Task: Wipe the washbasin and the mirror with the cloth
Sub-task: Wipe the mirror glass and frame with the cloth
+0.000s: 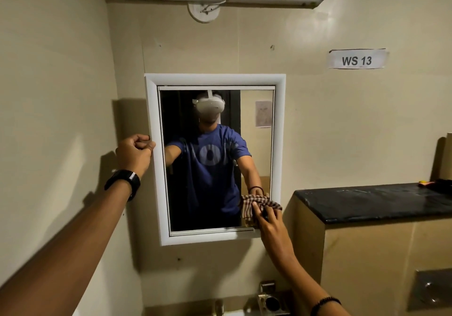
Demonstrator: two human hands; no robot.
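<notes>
Biggest thing first: the rectangular wall mirror w/ the thick white frame (pixel 215 79) fills the middle of the view, and imo we're on the mirror step rn, not the basin. The washbasin itself is basically out of shot, only a bit of metal tap hardware (pixel 269 301) peeks in at the bottom edge, so can't say if it's been done. Left hand (pixel 134 153) is curled shut, fingers together, knuckles right against the left side of the frame, prob steadying it. Right hand (pixel 267 220) has the brown-and-white checked cloth (pixel 254 205) bunched and pinned flat on the glass at the bottom right corner; fingers pressed onto the cloth from the front, cloth sits btwn fingertips and glass. Next move prob needs a sweep up or across the glass, keeping pressure on so the cloth doesn't slip out.
</notes>
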